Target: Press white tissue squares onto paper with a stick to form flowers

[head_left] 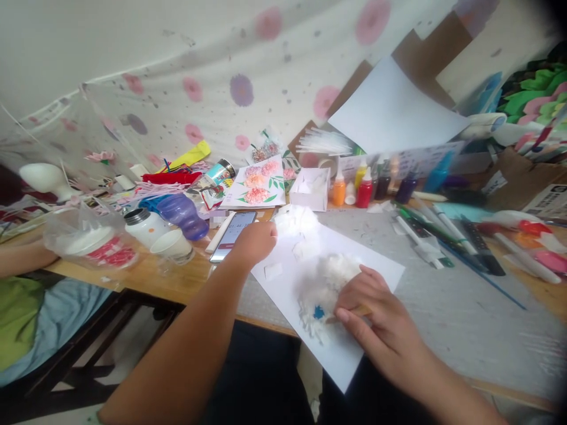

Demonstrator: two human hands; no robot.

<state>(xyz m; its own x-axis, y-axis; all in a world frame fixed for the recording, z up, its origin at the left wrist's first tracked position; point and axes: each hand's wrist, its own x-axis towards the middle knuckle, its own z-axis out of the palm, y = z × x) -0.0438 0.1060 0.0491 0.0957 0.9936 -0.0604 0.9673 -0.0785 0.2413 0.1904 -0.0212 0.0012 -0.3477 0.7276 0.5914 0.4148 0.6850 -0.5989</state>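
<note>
A white sheet of paper (pixel 376 265) lies at an angle on the table. On its near part sits a ring of white fluffy bits (pixel 339 268) with a small blue patch (pixel 318 311) in it. My right hand (pixel 376 313) is at the right edge of these bits, fingers pinched together; anything in them is too blurred to name. At the far left corner of the sheet my left hand (pixel 261 237) is closed, beside a white fluffy pile (pixel 296 218). What its fingers grip, if anything, is hidden. A lit phone (pixel 230 239) lies partly behind that hand.
Behind the sheet stand a flower picture (pixel 258 183), a white box (pixel 309 189) and several paint bottles (pixel 364 189). Pens (pixel 420 239) lie to the right. A paper cup (pixel 172 247) and a plastic-wrapped tub (pixel 101 245) stand left, near another person's arm (pixel 26 254).
</note>
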